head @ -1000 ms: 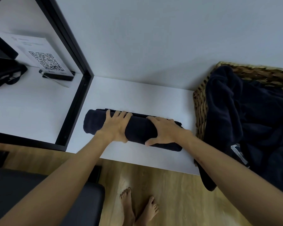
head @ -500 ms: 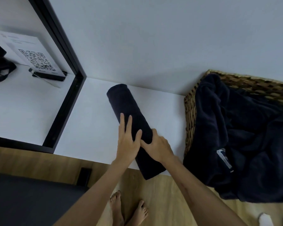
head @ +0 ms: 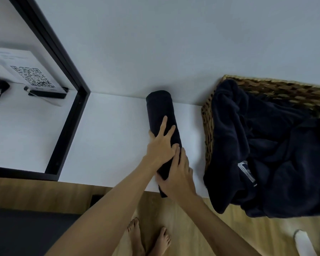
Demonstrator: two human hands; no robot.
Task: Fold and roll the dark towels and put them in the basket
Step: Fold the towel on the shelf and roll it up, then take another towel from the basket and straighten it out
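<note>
A rolled dark towel (head: 162, 115) lay on the white tabletop (head: 109, 141), its far end almost at the wall and its near end reaching over the front edge. The left hand (head: 161, 145) rested on the roll's middle with fingers (head: 163, 123) straight and spread along it, thumb down at the roll's left side. The right hand (head: 179, 176) lay over the near end, its fingers curved down round the cloth and grasping it, fingertips meeting the left hand. Just to the right stood a woven wicker basket (head: 206, 126), with loose dark towels (head: 266, 154) heaped in it and spilling over its front rim toward the wooden floor (head: 201, 228). A black frame (head: 70, 117) bounded the tabletop on the left; beyond it stood a QR-code sign (head: 33, 76). The person's bare feet (head: 148, 237) showed below.
</note>
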